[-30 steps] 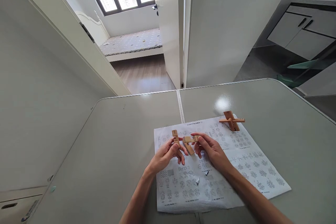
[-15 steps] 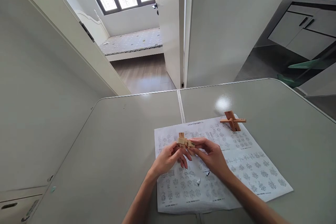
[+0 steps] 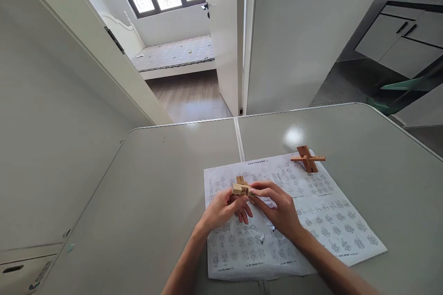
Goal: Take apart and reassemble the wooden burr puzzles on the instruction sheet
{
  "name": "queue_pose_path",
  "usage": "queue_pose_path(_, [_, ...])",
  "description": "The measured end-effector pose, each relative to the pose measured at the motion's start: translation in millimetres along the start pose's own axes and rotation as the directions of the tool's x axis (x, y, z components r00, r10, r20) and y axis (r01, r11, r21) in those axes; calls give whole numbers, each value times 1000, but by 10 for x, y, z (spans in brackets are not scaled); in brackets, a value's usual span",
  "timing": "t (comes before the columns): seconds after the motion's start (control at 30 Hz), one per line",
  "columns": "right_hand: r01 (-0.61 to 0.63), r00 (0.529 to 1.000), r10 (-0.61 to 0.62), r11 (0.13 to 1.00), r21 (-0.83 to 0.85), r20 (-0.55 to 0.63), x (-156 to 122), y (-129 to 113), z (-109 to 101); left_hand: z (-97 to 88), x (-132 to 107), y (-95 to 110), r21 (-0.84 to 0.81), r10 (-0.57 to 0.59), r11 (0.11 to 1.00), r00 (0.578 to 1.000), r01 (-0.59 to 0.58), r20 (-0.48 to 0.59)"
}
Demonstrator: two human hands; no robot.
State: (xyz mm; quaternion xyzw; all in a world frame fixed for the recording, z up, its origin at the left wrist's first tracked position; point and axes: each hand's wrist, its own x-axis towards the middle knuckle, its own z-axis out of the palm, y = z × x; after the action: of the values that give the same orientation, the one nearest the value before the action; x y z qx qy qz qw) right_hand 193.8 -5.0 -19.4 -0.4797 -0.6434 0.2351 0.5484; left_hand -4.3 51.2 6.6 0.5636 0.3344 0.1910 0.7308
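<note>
Between my two hands is a small wooden interlocking puzzle (image 3: 241, 188) of pale notched blocks, held just above a printed sheet (image 3: 238, 249). My left hand (image 3: 223, 207) is closed on its left and lower side, with the other fingers curled below. From the right, the thumb and fingertips of my right hand (image 3: 277, 200) pinch the end of one block. Fingers hide part of the puzzle, so how the blocks join cannot be made out. A darker, reddish wooden puzzle in a cross shape (image 3: 307, 159) stands on the sheet's far right corner.
The sheet carries rows of small diagrams and lies on a grey-green table (image 3: 166, 184) with a seam down its middle. A small torn spot (image 3: 262, 238) shows near the sheet's front. Past the table's far edge are a door (image 3: 224, 32) and a bed (image 3: 176, 53).
The pale puzzle has turned slightly in my hands, and the number on its right block is now mostly covered. My right fingers have shifted their hold. The cross-shaped puzzle stays put.
</note>
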Motion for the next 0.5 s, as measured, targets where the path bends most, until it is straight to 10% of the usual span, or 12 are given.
queue_pose_path(0.5, [91, 996, -92, 994, -63, -10, -23, 3, 10, -7, -3, 7, 54, -23, 998, 999, 22, 24])
